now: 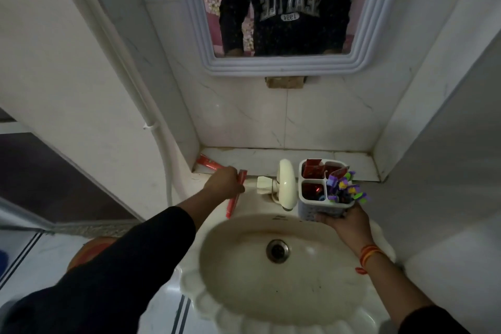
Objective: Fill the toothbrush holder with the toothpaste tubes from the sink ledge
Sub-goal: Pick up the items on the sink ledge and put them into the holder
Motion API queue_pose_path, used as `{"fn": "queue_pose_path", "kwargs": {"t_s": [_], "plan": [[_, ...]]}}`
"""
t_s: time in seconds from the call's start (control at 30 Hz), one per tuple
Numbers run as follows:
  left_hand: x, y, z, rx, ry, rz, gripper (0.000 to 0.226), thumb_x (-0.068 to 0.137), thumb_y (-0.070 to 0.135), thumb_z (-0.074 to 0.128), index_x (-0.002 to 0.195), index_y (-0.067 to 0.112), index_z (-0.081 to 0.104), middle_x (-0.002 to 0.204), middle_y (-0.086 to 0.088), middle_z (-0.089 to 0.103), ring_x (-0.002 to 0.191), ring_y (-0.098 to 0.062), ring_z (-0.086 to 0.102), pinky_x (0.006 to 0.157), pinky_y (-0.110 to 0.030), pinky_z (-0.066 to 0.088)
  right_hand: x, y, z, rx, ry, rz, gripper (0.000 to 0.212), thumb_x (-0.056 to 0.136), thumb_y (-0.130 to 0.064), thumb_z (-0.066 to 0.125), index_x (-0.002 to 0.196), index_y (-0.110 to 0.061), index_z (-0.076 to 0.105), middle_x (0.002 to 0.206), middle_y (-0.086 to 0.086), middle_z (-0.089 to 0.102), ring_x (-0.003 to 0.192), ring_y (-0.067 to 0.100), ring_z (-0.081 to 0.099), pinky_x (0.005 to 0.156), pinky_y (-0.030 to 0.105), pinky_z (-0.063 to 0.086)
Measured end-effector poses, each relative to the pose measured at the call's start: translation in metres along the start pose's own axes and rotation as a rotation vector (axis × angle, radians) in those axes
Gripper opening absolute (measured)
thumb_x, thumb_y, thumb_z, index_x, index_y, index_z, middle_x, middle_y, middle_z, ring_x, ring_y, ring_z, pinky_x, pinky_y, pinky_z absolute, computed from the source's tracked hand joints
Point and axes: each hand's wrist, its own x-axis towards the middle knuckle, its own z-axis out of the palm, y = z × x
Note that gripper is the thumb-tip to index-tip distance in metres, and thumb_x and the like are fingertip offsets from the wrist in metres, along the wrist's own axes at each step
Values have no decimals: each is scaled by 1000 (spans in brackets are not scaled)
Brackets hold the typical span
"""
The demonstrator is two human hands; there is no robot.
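One red tube (236,192) clamped in the left hand's (223,182) grip, right hand (344,221) cradling the crowded holder (324,205) at three o'clock — jamming it in could tip it.

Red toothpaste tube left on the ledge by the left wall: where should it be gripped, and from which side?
Probably at its right, nearer end: the red toothpaste tube lies flat along the ledge, its far end tucked into the wall corner. Come from above and the right, pinching across its narrow width, once the left hand has dropped its current tube.
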Motion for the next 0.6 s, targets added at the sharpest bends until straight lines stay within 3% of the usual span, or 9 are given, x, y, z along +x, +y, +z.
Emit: {"fn": "queue_pose_path", "kwargs": {"t_s": [0.1, 0.23, 0.3, 0.43, 0.6], "plan": [[-19, 15, -31, -151, 197, 111, 34, 82, 25, 80, 110, 11, 65, 96, -5, 73, 82, -22, 72, 68, -32, 59, -3, -5, 0, 11, 8, 0, 60, 56, -3, 92, 98, -35, 63, 105, 5, 72, 105, 24, 65, 94, 41, 52], [-57, 48, -79, -382, 388, 329, 24, 89, 32, 75, 109, 22, 65, 86, 11, 69, 70, 2, 65, 62, -11, 48, -5, -8, 0, 30, 11, 18, 62, 56, 1, 91, 92, -39, 60, 102, 3, 70, 104, 23, 64, 89, 35, 49], [-78, 70, -99, -427, 457, 441, 21, 94, 33, 70, 110, 19, 68, 92, 10, 70, 73, 4, 66, 63, -8, 47, -6, -9, 0, 46, 18, 25, 64, 55, 2, 91, 93, -39, 60, 101, 1, 69, 105, 23, 63, 89, 36, 50], [-110, 113, -119, -352, 419, 615, 26, 92, 32, 72, 114, 19, 73, 96, 7, 76, 82, -1, 73, 77, -16, 59, -10, -9, 1, 62, 36, 13, 65, 57, -2, 91, 102, -36, 61, 106, 0, 69, 108, 24, 63, 94, 43, 53], [-105, 154, -94, -3, 123, 695, 26, 92, 24, 72, 118, 20, 77, 105, 2, 79, 91, -9, 71, 85, -20, 55, -10, -9, 2, 42, 33, 21, 62, 58, -4, 91, 113, -18, 65, 106, 3, 70, 110, 26, 65, 96, 43, 53]]}}
